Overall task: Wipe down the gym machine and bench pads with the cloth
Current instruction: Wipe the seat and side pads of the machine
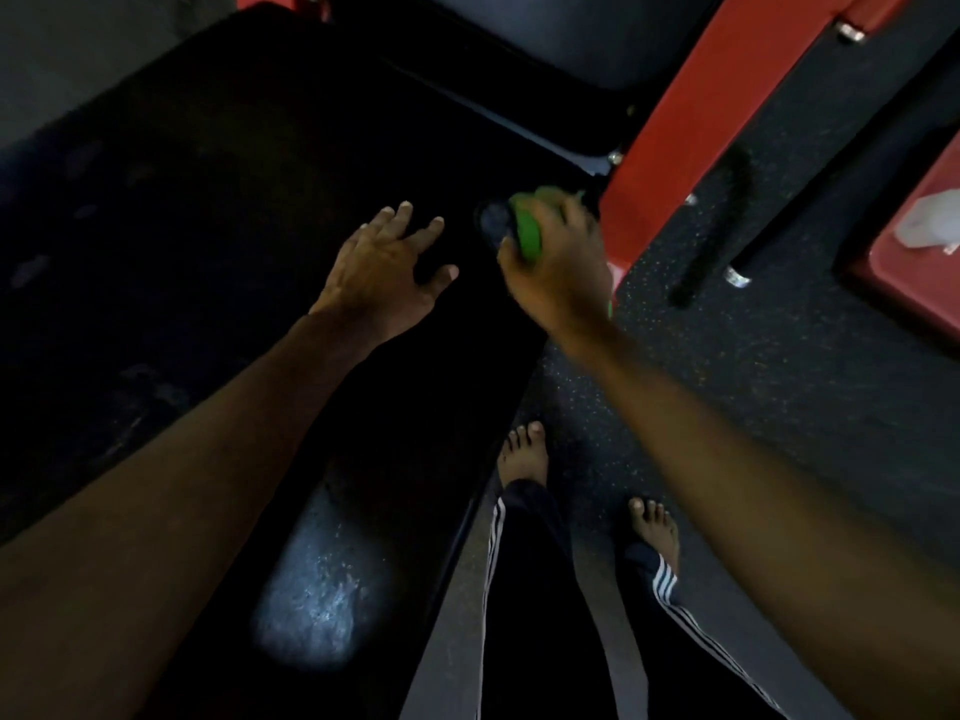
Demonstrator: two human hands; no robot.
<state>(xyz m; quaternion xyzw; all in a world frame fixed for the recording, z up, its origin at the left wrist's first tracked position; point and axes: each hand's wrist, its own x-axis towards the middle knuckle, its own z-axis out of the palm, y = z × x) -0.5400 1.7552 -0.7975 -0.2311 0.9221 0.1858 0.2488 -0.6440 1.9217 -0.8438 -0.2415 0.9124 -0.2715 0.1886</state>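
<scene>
**Head view: green cloth bunched in the right hand at the far corner of the bench pad**

The left hand [384, 272] is open, fingers spread wide, palm down over the black bench pad [208, 200]. The light is too dim to tell whether it rests on the pad or hovers just above. The right hand [561, 267] is curled tight round a green cloth [527, 231], which bulges out between thumb and fingers.

Wadded up like this, the cloth probably offers only a small face to the pad, so a sweep could leave strips unwiped, and the gloom would hide them. The right hand's knuckles are close to the red frame [675, 122] and its bolts, so a brisk stroke toward that side could knock them. If the left hand presses down, it may leave prints on the vinyl.

The cloth is at the pad's far right corner, inside the right hand's grip and a short way right of the left hand's fingertips. A dark rounded shape [493, 226] lies between them, touching the cloth. It is too murky to name.

Farther out, a pale shiny patch [311, 605] shows on the near end of the pad, perhaps damp. A second dark pad [545, 39] lies beyond the first. Bare feet [522, 454] stand on the speckled floor [753, 381] beside the bench, where any drip could make the footing slick. Something white and crumpled [930, 220] lies on a red surface at the right edge.
</scene>
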